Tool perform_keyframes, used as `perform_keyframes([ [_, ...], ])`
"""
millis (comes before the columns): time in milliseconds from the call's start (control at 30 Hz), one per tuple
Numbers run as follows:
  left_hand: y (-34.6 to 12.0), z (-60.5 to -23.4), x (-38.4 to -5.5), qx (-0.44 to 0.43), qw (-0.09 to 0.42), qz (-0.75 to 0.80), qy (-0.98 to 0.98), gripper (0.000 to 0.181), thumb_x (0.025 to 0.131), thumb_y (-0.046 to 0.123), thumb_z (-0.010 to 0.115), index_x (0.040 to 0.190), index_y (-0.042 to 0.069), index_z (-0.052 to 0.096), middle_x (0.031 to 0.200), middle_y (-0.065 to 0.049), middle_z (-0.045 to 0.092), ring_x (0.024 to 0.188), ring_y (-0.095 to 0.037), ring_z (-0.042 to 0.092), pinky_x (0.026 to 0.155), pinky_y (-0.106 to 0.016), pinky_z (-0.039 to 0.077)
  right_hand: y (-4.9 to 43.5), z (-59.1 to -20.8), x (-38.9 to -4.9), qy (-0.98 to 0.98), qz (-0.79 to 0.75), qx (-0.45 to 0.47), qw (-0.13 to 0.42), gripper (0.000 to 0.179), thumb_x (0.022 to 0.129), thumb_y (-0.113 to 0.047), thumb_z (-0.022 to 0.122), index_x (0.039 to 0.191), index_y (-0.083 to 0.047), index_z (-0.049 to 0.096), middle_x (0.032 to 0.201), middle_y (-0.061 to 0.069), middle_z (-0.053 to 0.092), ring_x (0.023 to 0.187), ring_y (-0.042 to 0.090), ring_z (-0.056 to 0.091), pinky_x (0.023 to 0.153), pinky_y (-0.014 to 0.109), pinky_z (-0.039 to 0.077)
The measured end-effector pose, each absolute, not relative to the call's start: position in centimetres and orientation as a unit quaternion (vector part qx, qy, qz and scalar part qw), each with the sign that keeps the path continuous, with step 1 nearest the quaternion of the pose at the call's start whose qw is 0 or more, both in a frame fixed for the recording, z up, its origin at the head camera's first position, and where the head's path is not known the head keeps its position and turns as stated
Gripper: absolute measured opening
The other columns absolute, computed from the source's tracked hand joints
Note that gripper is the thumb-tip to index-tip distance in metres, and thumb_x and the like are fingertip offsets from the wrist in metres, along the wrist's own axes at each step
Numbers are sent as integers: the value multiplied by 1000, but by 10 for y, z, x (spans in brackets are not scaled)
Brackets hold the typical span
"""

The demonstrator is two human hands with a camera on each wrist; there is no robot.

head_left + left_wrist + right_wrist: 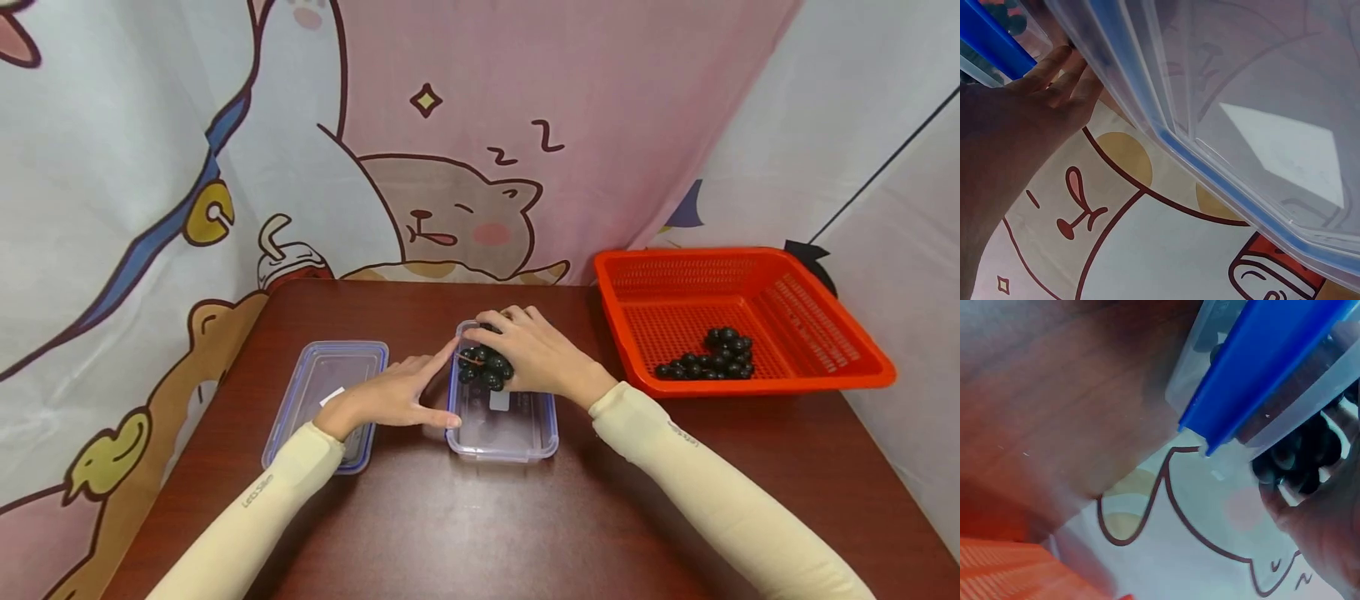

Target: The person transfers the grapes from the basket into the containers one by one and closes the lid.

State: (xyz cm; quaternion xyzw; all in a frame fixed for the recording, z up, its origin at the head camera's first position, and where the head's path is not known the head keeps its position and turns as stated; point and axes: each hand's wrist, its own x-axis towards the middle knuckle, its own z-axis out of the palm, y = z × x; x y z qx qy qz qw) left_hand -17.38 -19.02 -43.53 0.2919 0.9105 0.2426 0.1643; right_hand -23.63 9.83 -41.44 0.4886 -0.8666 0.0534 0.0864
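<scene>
A clear plastic container [536,429] with blue side flaps stands on the table in front of me. My right hand [543,354] grips a bunch of dark grapes [491,371] at its far part; the grapes also show under the fingers in the right wrist view [1300,453]. With thumb and fingers spread, my left hand [393,393] touches the container's left side. A clear lid with a blue seal [341,354] lies to the left, partly behind the left wrist; it fills much of the left wrist view [1229,169].
At the back right stands a red-orange plastic basket [840,325] holding more dark grapes [723,354]. The brown table [465,533] meets a cartoon-printed curtain [465,75] at its back and sides.
</scene>
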Motion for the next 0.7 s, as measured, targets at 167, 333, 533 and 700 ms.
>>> perform_keyframes([
  [167,-190,-435,-173,292,160,244,911,124,93,72,75,177,28,-4,173,-21,33,156,-47,33,121,-70,28,110,-421,-232,-890,76,442,87,98,74,-47,101,158,-22,58,155,11,53,134,38,51,105,59,42],
  [333,-188,-434,-173,295,158,245,910,124,93,71,76,177,27,-4,173,-21,33,156,-46,33,122,-70,26,118,-428,-224,-915,123,374,87,103,75,-40,103,160,-15,52,156,17,48,137,41,47,107,60,40],
  [533,-187,-433,-173,295,157,242,911,124,93,71,76,177,26,-3,174,-20,32,157,-46,32,122,-70,25,118,-430,-213,-931,156,323,69,117,72,-36,105,163,-8,37,159,25,40,144,45,40,110,63,36],
  [700,-188,-432,-171,290,164,245,910,124,93,71,75,177,28,-4,174,-20,31,157,-47,30,122,-70,24,122,-429,-215,-908,162,387,13,120,71,-34,105,165,-11,34,167,23,33,156,44,29,118,66,28],
])
